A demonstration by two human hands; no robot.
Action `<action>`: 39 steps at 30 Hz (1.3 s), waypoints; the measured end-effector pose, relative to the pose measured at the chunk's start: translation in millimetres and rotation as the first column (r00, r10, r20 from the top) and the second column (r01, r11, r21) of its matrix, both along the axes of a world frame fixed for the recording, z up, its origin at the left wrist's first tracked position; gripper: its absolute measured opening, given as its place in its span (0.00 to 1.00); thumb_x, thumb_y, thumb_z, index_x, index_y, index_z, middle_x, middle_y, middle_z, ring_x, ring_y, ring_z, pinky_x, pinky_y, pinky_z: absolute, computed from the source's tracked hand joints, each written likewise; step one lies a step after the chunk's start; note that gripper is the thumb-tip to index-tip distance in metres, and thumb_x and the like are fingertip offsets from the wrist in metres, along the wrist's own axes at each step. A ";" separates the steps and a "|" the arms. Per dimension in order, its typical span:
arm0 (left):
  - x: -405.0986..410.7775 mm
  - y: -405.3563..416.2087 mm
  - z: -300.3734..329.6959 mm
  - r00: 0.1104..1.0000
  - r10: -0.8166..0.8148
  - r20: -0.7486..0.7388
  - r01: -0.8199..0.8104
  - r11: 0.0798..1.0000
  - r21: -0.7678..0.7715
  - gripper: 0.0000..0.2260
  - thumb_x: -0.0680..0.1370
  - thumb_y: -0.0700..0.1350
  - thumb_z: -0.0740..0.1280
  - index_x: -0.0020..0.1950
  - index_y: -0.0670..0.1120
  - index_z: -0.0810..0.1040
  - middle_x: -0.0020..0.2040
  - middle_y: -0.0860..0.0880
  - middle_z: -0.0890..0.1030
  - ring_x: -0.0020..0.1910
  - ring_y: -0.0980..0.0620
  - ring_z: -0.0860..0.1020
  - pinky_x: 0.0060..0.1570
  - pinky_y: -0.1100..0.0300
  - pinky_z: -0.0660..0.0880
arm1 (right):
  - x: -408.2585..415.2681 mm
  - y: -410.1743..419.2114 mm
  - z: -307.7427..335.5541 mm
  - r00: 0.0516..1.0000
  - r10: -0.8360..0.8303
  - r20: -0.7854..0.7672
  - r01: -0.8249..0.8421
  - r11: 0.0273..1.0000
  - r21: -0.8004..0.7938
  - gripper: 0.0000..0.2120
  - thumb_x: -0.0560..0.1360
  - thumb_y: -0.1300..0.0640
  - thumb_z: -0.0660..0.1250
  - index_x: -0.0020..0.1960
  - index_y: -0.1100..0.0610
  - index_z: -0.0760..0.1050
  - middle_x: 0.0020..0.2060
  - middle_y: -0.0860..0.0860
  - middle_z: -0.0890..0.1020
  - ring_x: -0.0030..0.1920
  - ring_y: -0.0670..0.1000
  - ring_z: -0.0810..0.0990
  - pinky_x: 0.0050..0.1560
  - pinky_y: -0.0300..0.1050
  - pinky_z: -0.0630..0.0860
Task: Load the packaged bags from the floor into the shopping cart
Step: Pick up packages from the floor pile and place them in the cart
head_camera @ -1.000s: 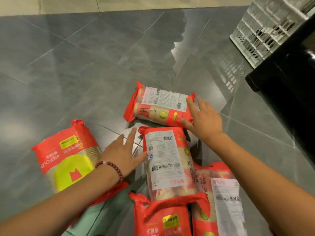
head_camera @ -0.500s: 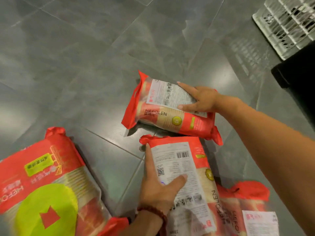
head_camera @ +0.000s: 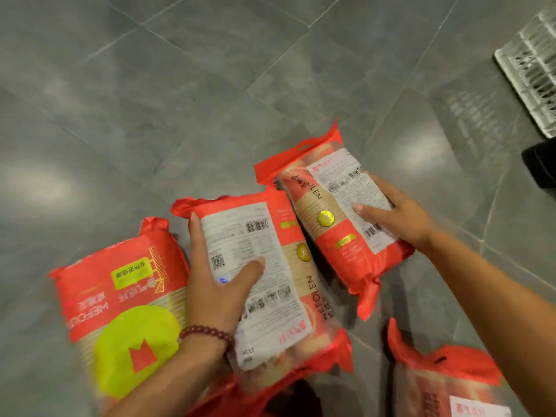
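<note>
Several red packaged bags with white labels lie on the grey tiled floor. My left hand (head_camera: 218,284), with a bead bracelet at the wrist, grips the middle bag (head_camera: 270,266), thumb on its label and fingers round its left edge. My right hand (head_camera: 394,212) grips the right bag (head_camera: 340,206), which is turned lengthwise beside the middle bag and touches it. A bag with a yellow-green circle (head_camera: 120,299) lies at the left. One more bag (head_camera: 445,380) lies at the bottom right, and another peeks out under my left forearm. A corner of the white lattice cart (head_camera: 529,70) shows at the right edge.
A black object (head_camera: 541,167) sits on the floor at the right edge below the cart. Open glossy grey tile (head_camera: 180,100) stretches across the top and left of the view.
My right hand has closed on the far bag and swung it round, drawing it in beside the middle bag. My left hand has wrapped round the middle bag. The view has dropped closer.
</note>
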State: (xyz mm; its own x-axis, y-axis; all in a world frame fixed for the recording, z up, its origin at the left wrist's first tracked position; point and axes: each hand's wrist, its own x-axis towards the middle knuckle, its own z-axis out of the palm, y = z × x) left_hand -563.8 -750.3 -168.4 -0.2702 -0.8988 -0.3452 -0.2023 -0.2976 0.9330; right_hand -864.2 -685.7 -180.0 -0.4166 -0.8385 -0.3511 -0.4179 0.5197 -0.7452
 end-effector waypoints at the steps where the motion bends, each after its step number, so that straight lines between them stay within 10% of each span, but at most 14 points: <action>1: 2.2 -4.6 9.6 1.000 -0.009 -0.010 0.009 0.999 -0.032 0.48 0.66 0.38 0.76 0.74 0.63 0.50 0.65 0.62 0.72 0.56 0.69 0.75 0.60 0.60 0.73 | 4.0 3.2 11.3 0.999 -0.014 0.031 0.014 1.000 -0.022 0.25 0.71 0.51 0.73 0.65 0.37 0.70 0.52 0.35 0.81 0.52 0.37 0.80 0.61 0.51 0.75; 8: 57.1 -14.3 132.3 0.997 0.042 -0.072 -0.051 0.990 -0.132 0.48 0.64 0.42 0.76 0.74 0.61 0.51 0.70 0.56 0.70 0.64 0.59 0.73 0.63 0.53 0.71 | 75.0 16.2 165.1 0.994 -0.101 0.031 0.105 0.975 -0.197 0.27 0.73 0.51 0.70 0.71 0.49 0.68 0.60 0.47 0.80 0.59 0.46 0.79 0.63 0.51 0.75; 14: 163.1 8.2 295.3 0.976 0.195 -0.093 -0.205 0.972 -0.116 0.46 0.63 0.41 0.73 0.75 0.61 0.53 0.66 0.54 0.74 0.60 0.57 0.77 0.58 0.51 0.76 | 184.8 11.7 322.2 0.997 0.006 -0.082 -0.022 0.981 -0.192 0.33 0.67 0.34 0.66 0.71 0.36 0.64 0.59 0.38 0.80 0.60 0.45 0.79 0.61 0.58 0.74; 21: 350.0 66.8 540.0 0.919 0.395 -0.009 -0.389 0.901 -0.191 0.47 0.57 0.55 0.76 0.71 0.69 0.55 0.65 0.53 0.75 0.60 0.52 0.77 0.59 0.43 0.74 | 367.5 18.6 558.9 0.974 0.201 -0.104 -0.222 0.939 -0.262 0.32 0.68 0.36 0.64 0.70 0.29 0.58 0.43 0.18 0.73 0.50 0.30 0.75 0.47 0.36 0.69; 30: 596.5 222.3 803.2 0.707 0.707 -0.022 -0.639 0.626 -0.447 0.43 0.56 0.56 0.73 0.67 0.70 0.57 0.62 0.71 0.71 0.58 0.70 0.72 0.60 0.66 0.70 | 639.3 75.1 814.6 0.854 0.518 -0.049 -0.493 0.775 -0.394 0.27 0.69 0.36 0.65 0.65 0.24 0.59 0.42 0.21 0.69 0.45 0.36 0.73 0.46 0.42 0.67; 39: 828.4 492.4 893.4 0.407 0.912 -0.053 -0.803 0.329 -0.497 0.41 0.60 0.51 0.74 0.67 0.67 0.56 0.63 0.67 0.68 0.52 0.81 0.66 0.50 0.77 0.67 | 916.5 260.6 906.7 0.594 0.800 -0.081 -0.744 0.508 -0.434 0.35 0.68 0.34 0.67 0.71 0.33 0.58 0.62 0.47 0.79 0.60 0.59 0.77 0.52 0.54 0.70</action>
